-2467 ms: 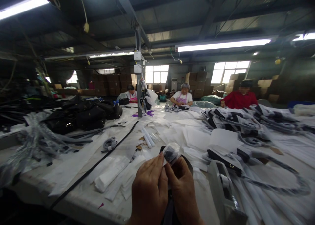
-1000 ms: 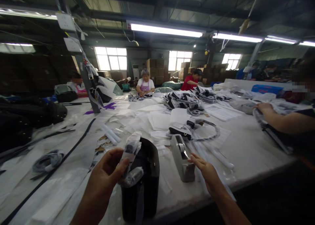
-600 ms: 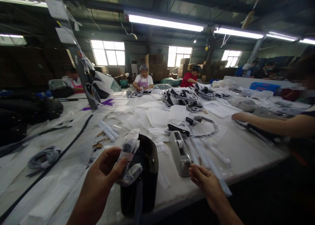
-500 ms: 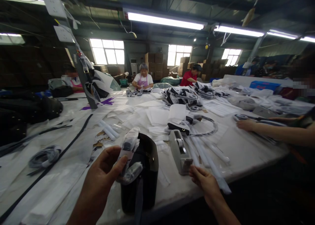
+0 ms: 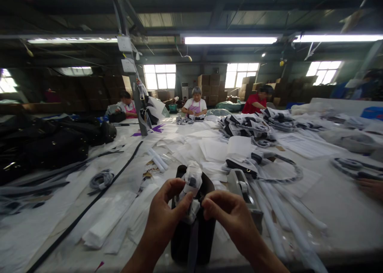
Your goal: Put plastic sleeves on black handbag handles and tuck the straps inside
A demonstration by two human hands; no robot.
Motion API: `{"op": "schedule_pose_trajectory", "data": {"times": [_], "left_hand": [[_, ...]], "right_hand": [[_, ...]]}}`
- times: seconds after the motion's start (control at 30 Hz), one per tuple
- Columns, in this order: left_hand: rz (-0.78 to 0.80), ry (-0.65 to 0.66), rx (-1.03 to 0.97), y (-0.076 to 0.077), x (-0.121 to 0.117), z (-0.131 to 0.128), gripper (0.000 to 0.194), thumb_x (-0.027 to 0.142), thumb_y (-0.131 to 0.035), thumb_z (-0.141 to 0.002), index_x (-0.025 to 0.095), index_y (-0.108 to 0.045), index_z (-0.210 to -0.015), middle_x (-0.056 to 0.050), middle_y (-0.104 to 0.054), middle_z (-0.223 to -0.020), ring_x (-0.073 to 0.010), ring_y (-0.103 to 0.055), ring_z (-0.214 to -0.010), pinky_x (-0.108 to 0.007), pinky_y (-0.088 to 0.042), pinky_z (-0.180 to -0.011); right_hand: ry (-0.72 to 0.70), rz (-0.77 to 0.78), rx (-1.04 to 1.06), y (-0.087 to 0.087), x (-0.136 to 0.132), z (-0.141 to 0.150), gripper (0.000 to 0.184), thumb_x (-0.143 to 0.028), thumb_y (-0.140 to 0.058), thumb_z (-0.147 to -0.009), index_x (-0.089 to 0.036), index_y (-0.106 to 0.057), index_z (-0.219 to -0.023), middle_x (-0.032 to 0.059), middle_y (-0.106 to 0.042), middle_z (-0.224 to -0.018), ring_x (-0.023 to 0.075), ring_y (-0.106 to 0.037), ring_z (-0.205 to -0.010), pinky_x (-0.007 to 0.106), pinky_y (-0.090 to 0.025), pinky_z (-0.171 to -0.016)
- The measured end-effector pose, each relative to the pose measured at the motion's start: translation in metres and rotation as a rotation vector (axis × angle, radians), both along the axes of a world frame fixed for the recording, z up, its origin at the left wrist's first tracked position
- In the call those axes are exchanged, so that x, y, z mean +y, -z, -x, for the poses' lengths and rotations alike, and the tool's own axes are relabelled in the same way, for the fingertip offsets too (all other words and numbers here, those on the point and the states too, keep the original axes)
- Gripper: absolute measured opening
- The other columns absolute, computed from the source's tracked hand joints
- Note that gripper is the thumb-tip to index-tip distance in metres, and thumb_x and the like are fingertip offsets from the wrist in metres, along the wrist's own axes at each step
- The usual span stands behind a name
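Observation:
My left hand (image 5: 167, 211) is closed on a bundle wrapped in white tissue paper (image 5: 194, 175), with dark material showing through. The bundle rests against a black bag (image 5: 208, 229) standing on the table in front of me, and a grey strap (image 5: 193, 241) hangs down its front. Close to the bundle's right side, my right hand (image 5: 229, 209) pinches thumb and fingers together. Whatever lies between those fingertips is too small to make out. A grey tape dispenser (image 5: 241, 181) stands just behind the right hand, partly hidden by it.
Clear plastic tubes (image 5: 281, 213) lie right of the dispenser, near a wrapped handle loop (image 5: 289, 165). White paper sheets (image 5: 209, 145) spread behind the bag. Black bags (image 5: 54, 141) pile up at left, and a long black strip (image 5: 89, 201) crosses the table. A co-worker's hand (image 5: 371, 187) is at right.
My right hand has moved from the front end of the tape dispenser to the bundle. The left hand still grips the bundle. The view has turned left.

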State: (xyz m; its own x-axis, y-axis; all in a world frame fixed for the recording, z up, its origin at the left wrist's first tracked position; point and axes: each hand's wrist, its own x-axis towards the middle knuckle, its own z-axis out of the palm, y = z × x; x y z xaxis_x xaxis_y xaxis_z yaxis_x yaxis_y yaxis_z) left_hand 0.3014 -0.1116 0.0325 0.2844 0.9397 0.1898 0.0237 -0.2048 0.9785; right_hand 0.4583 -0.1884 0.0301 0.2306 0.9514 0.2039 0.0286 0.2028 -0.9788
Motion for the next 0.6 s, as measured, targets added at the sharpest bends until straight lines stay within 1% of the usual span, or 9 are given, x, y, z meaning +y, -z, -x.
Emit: {"op": "schedule_pose_trajectory", "data": {"times": [0.07,0.17,0.3,0.4,0.5,0.53,0.6], "left_hand": [[-0.022,-0.01,-0.004,-0.002,-0.003,-0.002,0.032,0.038,-0.077,-0.071,0.019,-0.065,-0.093,-0.005,-0.072,-0.09,-0.0251,-0.068,-0.092,-0.033,-0.053,-0.083],[-0.032,-0.021,-0.037,-0.003,-0.005,-0.002,0.03,0.038,-0.078,-0.07,0.018,-0.067,-0.09,-0.005,-0.072,-0.087,-0.0244,-0.068,-0.088,-0.031,-0.053,-0.08],[0.012,0.016,-0.056,-0.003,-0.001,0.003,0.032,0.036,-0.081,-0.066,0.017,-0.069,-0.088,-0.005,-0.073,-0.087,-0.0246,-0.068,-0.089,-0.031,-0.053,-0.08],[0.037,0.067,-0.013,-0.003,0.003,0.008,0.033,0.036,-0.082,-0.066,0.018,-0.07,-0.09,-0.006,-0.074,-0.09,-0.025,-0.068,-0.092,-0.031,-0.053,-0.081],[0.058,0.109,0.013,-0.004,0.005,0.011,0.033,0.037,-0.082,-0.067,0.017,-0.07,-0.091,-0.006,-0.073,-0.091,-0.0251,-0.068,-0.093,-0.03,-0.052,-0.081],[0.071,0.112,0.0,-0.004,0.004,0.012,0.034,0.037,-0.082,-0.067,0.017,-0.069,-0.091,-0.006,-0.073,-0.091,-0.0251,-0.068,-0.091,-0.031,-0.053,-0.08],[0.099,0.097,-0.04,-0.003,0.003,0.011,0.036,0.039,-0.082,-0.067,0.016,-0.069,-0.091,-0.006,-0.073,-0.089,-0.0251,-0.068,-0.089,-0.03,-0.053,-0.078]], "right_hand": [[0.0,0.016,-0.022,-0.005,0.012,0.005,0.029,-0.045,-0.073,-0.08,-0.017,-0.071,-0.071,0.0002,-0.065,-0.059,0.0135,-0.058,-0.056,0.023,-0.044,-0.055],[0.026,0.063,-0.091,-0.004,0.021,0.005,0.034,-0.048,-0.072,-0.08,-0.016,-0.07,-0.067,-0.0005,-0.064,-0.054,0.012,-0.055,-0.051,0.022,-0.04,-0.051],[0.016,0.128,-0.158,-0.003,0.024,0.001,0.038,-0.051,-0.071,-0.08,-0.016,-0.069,-0.064,-0.0004,-0.063,-0.051,0.0113,-0.054,-0.047,0.021,-0.037,-0.048],[0.025,0.181,-0.213,-0.006,0.025,-0.001,0.039,-0.052,-0.073,-0.077,-0.017,-0.068,-0.063,0.0004,-0.065,-0.051,0.0127,-0.057,-0.046,0.021,-0.038,-0.045],[0.019,0.207,-0.225,-0.007,0.026,-0.002,0.037,-0.051,-0.075,-0.074,-0.017,-0.068,-0.062,0.0011,-0.066,-0.051,0.0136,-0.059,-0.046,0.021,-0.04,-0.044],[0.022,0.212,-0.222,-0.006,0.027,-0.003,0.037,-0.051,-0.075,-0.073,-0.017,-0.067,-0.06,0.0009,-0.066,-0.05,0.0133,-0.058,-0.044,0.021,-0.039,-0.043],[0.042,0.22,-0.206,0.0,0.03,-0.003,0.04,-0.051,-0.077,-0.071,-0.018,-0.062,-0.053,-0.0006,-0.061,-0.044,0.0117,-0.053,-0.039,0.02,-0.034,-0.039]]}}
